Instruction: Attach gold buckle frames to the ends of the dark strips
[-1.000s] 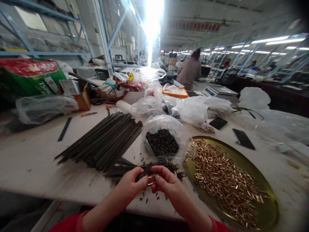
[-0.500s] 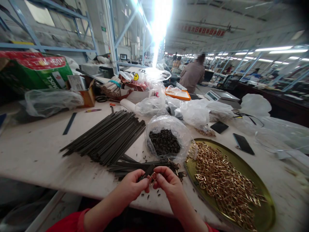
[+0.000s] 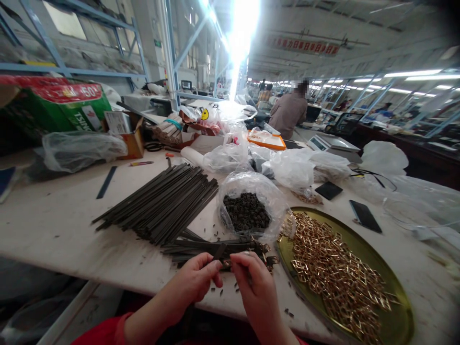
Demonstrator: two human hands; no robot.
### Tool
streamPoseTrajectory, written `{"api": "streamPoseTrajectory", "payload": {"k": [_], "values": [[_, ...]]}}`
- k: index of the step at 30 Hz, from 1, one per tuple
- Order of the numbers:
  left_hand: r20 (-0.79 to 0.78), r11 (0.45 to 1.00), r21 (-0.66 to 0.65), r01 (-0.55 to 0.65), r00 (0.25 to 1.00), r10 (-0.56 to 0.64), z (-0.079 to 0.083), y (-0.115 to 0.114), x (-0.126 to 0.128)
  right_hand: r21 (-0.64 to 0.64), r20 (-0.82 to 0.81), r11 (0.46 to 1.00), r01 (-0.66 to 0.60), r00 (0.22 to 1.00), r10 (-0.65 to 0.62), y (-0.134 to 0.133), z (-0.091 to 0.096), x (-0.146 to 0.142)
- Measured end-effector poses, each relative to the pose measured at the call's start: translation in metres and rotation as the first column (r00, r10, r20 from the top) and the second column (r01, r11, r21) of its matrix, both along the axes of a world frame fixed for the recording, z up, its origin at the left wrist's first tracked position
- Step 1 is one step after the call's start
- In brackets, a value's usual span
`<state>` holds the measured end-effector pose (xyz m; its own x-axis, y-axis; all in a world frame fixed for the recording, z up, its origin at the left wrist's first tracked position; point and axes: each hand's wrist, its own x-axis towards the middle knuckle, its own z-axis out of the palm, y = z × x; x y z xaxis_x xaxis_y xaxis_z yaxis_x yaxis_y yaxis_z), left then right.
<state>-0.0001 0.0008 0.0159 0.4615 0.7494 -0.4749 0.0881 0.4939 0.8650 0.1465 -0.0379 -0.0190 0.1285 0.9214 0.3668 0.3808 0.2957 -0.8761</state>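
Note:
My left hand (image 3: 201,275) pinches a flat black strap (image 3: 220,251) between thumb and fingers. A small gold buckle (image 3: 226,262) shows at the fingertips, apparently at the strap's end. Close beside it on the right, my right hand (image 3: 256,275) has its thumb and fingers drawn together; whatever lies between them is hidden. Just beyond both hands lies a pile of black straps with buckles (image 3: 265,249). A clear plastic bag (image 3: 230,184) holds many small black loops (image 3: 246,212). To the right, a round gold tray (image 3: 402,297) carries a heap of gold buckles (image 3: 334,263).
A large stack of black strips (image 3: 158,201) lies left of the bag. Farther right are a phone (image 3: 364,215) and a dark square pad (image 3: 328,190). Plastic bags (image 3: 291,167), a scale (image 3: 334,146) and a green carton (image 3: 53,108) stand behind. A person (image 3: 288,115) sits beyond.
My right hand has drawn slightly away from the buckle and turned more upright. The left hand keeps hold of the strap. The view has shifted slightly.

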Motion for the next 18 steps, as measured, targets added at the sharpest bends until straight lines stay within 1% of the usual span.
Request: {"api": "streamPoseTrajectory", "payload": {"k": [2, 3, 5, 6, 7, 8, 9, 10, 11, 13, 14, 16, 18], "values": [[0.077, 0.999, -0.039, 0.008, 0.997, -0.005, -0.002, -0.001, -0.001, 0.181, 0.229, 0.981, -0.064, 0.973, 0.022, -0.004, 0.003, -0.001], [0.105, 0.998, -0.059, 0.012, 0.994, -0.006, -0.003, -0.001, -0.001, 0.240, 0.311, 0.965, -0.109, 0.950, 0.030, -0.006, 0.004, -0.002], [0.124, 0.995, -0.095, 0.008, 0.992, 0.004, -0.004, -0.001, -0.002, 0.308, 0.398, 0.936, -0.172, 0.917, 0.038, -0.009, 0.004, -0.003], [0.117, 0.994, -0.105, 0.007, 0.993, 0.005, -0.004, -0.001, -0.002, 0.312, 0.397, 0.932, -0.182, 0.917, 0.046, -0.010, 0.004, -0.004], [0.104, 0.994, -0.107, 0.011, 0.995, 0.000, -0.004, -0.001, -0.002, 0.291, 0.362, 0.941, -0.173, 0.930, 0.059, -0.011, 0.003, -0.004], [0.086, 0.995, -0.097, 0.017, 0.996, -0.008, -0.003, -0.001, -0.001, 0.244, 0.286, 0.959, -0.144, 0.956, 0.071, -0.012, 0.002, -0.005], [0.055, 0.997, -0.075, 0.021, 0.998, -0.016, -0.003, -0.001, 0.000, 0.166, 0.172, 0.980, -0.110, 0.982, 0.081, -0.013, 0.001, -0.005], [0.014, 0.999, -0.042, 0.022, 1.000, -0.022, -0.002, -0.001, 0.001, 0.062, 0.029, 0.994, -0.087, 0.996, 0.086, -0.012, 0.000, -0.005], [-0.034, 1.000, 0.004, 0.025, 0.999, -0.025, -0.001, -0.001, 0.001, -0.053, -0.127, 0.995, -0.089, 0.989, 0.081, -0.012, 0.000, -0.006], [-0.124, 0.991, 0.127, 0.053, 0.992, -0.037, -0.001, -0.001, 0.002, -0.238, -0.400, 0.957, -0.164, 0.915, 0.057, -0.009, -0.001, -0.006], [-0.161, 0.978, 0.193, 0.077, 0.986, -0.046, -0.001, -0.001, 0.002, -0.290, -0.494, 0.932, -0.216, 0.868, 0.047, -0.007, -0.001, -0.006], [-0.219, 0.947, 0.294, 0.130, 0.973, -0.065, -0.003, 0.000, 0.001, -0.339, -0.590, 0.903, -0.265, 0.807, 0.016, -0.004, -0.001, -0.007], [-0.278, 0.923, 0.345, 0.172, 0.958, -0.075, -0.005, 0.001, -0.001, -0.369, -0.612, 0.891, -0.265, 0.791, -0.018, -0.002, -0.002, -0.007]]}}
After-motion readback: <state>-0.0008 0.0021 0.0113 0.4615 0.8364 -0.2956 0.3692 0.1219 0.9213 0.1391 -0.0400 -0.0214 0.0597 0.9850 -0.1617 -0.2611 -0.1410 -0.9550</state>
